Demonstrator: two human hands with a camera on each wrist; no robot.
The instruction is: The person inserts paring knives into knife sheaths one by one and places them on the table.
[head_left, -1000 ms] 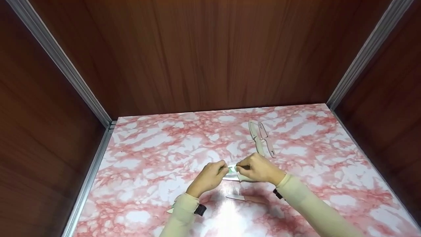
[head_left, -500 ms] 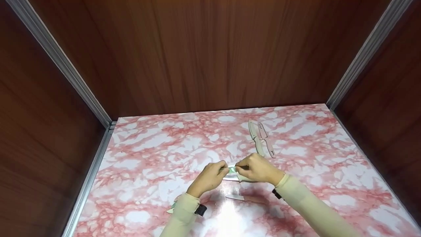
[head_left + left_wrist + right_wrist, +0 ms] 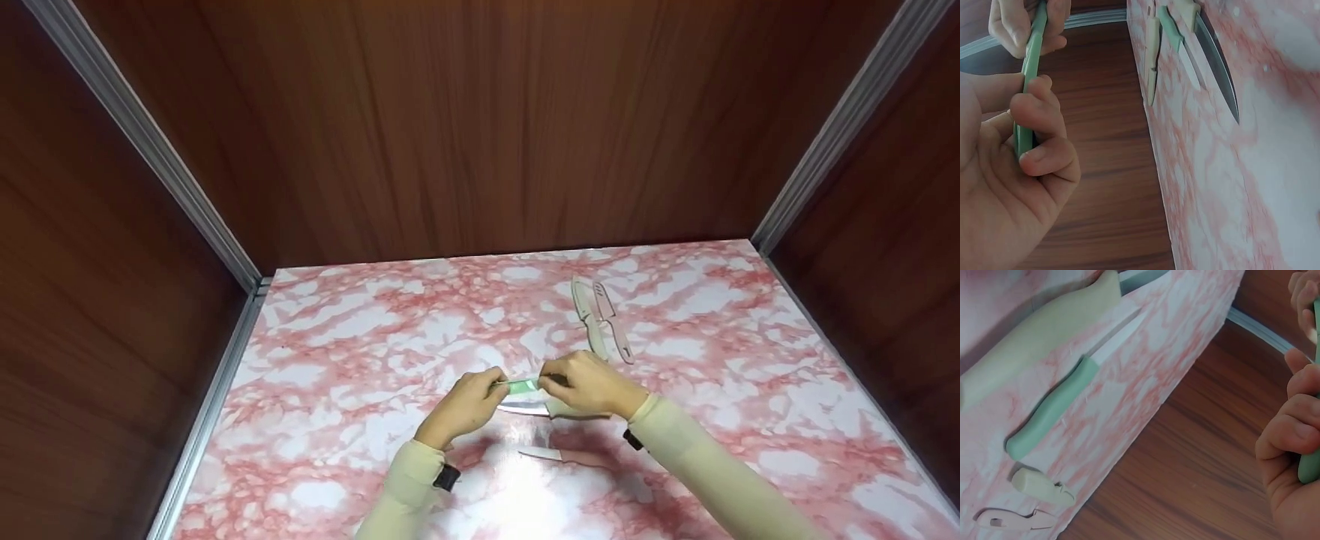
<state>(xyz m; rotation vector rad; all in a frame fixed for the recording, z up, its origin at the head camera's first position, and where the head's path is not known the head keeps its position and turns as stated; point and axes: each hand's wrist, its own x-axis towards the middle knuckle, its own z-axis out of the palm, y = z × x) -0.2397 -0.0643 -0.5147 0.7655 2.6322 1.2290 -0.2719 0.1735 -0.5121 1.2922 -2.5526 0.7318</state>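
My left hand (image 3: 461,401) and right hand (image 3: 589,384) pinch opposite ends of a slim green piece (image 3: 517,388), held level over the table. Seen from the left wrist, this piece (image 3: 1031,67) is long and narrow, with the fingertips curled onto it; I cannot tell its kind. In the right wrist view its rounded end (image 3: 1310,468) sticks out of my right hand. Below lies a big knife with a cream handle (image 3: 1044,337) and a bare steel blade (image 3: 1216,62). Beside that is a smaller knife with a green handle (image 3: 1053,408) and a white blade (image 3: 1117,337).
A pink-handled knife (image 3: 581,457) lies nearer the body. Farther back rest a cream knife-shaped piece (image 3: 589,319) and a slotted pink one (image 3: 613,326), side by side. Dark wooden panels (image 3: 450,135) wall in the marbled table (image 3: 337,360) at the back and sides.
My left hand has shifted a little left, so more of the green piece shows between the hands. The right hand stays nearly still. Small items beside the left sleeve are now hidden.
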